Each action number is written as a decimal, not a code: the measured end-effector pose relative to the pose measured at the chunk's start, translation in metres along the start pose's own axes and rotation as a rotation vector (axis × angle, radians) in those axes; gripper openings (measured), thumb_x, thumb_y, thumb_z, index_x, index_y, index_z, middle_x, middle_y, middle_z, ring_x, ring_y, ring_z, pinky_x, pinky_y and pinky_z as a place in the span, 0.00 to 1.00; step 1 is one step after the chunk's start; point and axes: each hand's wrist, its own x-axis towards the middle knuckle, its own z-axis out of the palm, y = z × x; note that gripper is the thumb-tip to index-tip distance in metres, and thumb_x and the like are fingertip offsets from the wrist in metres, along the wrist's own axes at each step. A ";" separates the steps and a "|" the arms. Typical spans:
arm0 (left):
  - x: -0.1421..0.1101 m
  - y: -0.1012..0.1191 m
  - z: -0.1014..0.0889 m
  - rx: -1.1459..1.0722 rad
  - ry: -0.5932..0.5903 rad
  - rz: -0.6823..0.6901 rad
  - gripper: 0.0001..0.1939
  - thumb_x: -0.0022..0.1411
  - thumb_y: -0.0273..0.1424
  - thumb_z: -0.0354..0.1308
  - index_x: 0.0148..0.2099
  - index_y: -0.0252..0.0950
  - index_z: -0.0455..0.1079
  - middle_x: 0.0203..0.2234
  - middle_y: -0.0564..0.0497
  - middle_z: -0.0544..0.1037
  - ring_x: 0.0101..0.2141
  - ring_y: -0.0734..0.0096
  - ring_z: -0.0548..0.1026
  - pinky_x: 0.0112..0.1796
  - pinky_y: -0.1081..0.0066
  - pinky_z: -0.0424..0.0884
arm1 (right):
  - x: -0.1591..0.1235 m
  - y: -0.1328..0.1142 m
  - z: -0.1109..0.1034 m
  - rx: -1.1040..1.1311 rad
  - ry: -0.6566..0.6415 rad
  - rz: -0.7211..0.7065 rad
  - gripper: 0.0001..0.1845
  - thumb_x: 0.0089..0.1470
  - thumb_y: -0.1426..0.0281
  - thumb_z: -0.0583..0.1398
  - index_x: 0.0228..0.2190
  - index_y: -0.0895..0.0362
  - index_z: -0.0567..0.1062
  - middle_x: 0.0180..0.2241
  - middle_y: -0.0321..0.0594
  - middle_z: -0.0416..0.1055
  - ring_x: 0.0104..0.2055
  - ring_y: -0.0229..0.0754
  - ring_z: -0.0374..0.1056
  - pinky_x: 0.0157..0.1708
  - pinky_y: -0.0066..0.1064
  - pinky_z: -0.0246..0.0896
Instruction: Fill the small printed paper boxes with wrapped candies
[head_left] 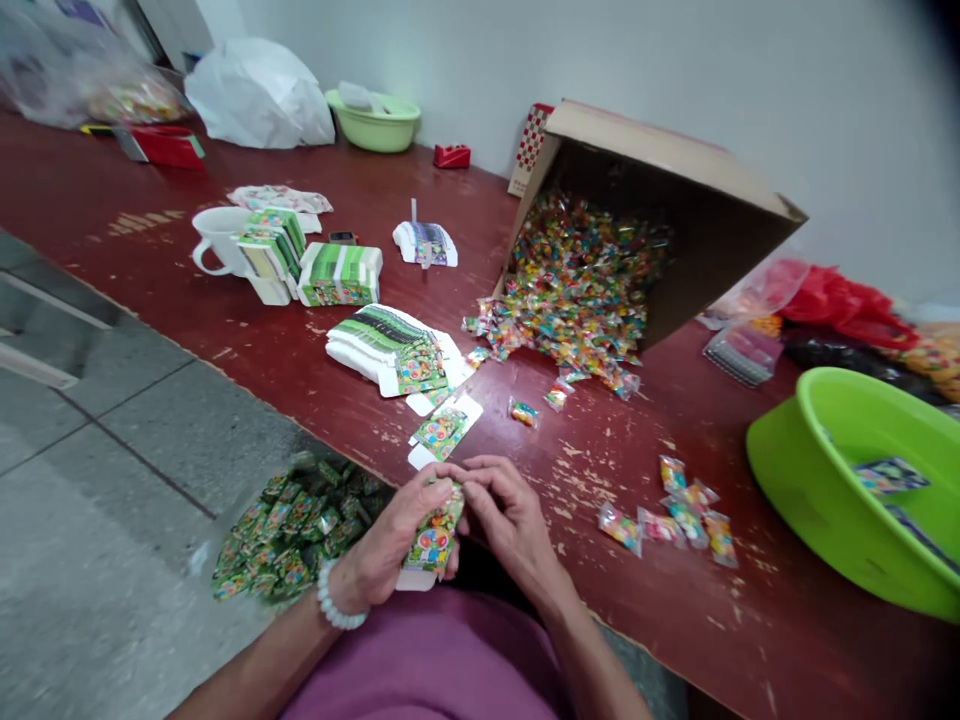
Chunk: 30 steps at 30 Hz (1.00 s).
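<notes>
the left hand [394, 530], wearing a white bead bracelet [337, 597], is closed around a small printed paperboard carton [435, 535], located above the lap. the right hand [510, 520] is partly closed, its fingertips [469, 478] pinching the carton's top edge. flat carton blanks [442, 428] lie just ahead on the red-painted table [600, 610]. a clear bag of folded cartons [292, 530] sits beside the left hand.

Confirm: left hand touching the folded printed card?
Touching. The head view shows the left hand gripping the folded printed card, with the card held against its fingers.
</notes>
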 end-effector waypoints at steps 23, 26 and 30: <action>-0.057 0.016 -0.123 0.888 -0.160 -0.304 0.15 0.50 0.38 0.65 0.41 0.39 0.74 0.29 0.54 0.72 0.31 0.67 0.71 0.30 0.75 0.69 | 0.070 0.047 -0.061 -0.825 0.199 0.188 0.11 0.58 0.61 0.59 0.35 0.55 0.74 0.37 0.42 0.69 0.36 0.44 0.67 0.31 0.31 0.55; -0.049 0.029 -0.104 0.772 -0.064 -0.241 0.16 0.55 0.40 0.62 0.43 0.38 0.72 0.29 0.54 0.71 0.30 0.68 0.70 0.29 0.75 0.68 | 0.064 0.047 -0.057 -0.802 0.179 0.150 0.09 0.57 0.63 0.59 0.33 0.56 0.73 0.34 0.42 0.70 0.37 0.46 0.67 0.35 0.33 0.57; -0.036 0.041 -0.074 0.560 0.027 -0.034 0.23 0.55 0.34 0.61 0.53 0.38 0.67 0.36 0.50 0.76 0.37 0.65 0.72 0.35 0.73 0.69 | 0.051 0.040 -0.047 -0.717 0.179 0.125 0.09 0.57 0.64 0.58 0.35 0.58 0.72 0.32 0.42 0.71 0.33 0.44 0.67 0.34 0.33 0.60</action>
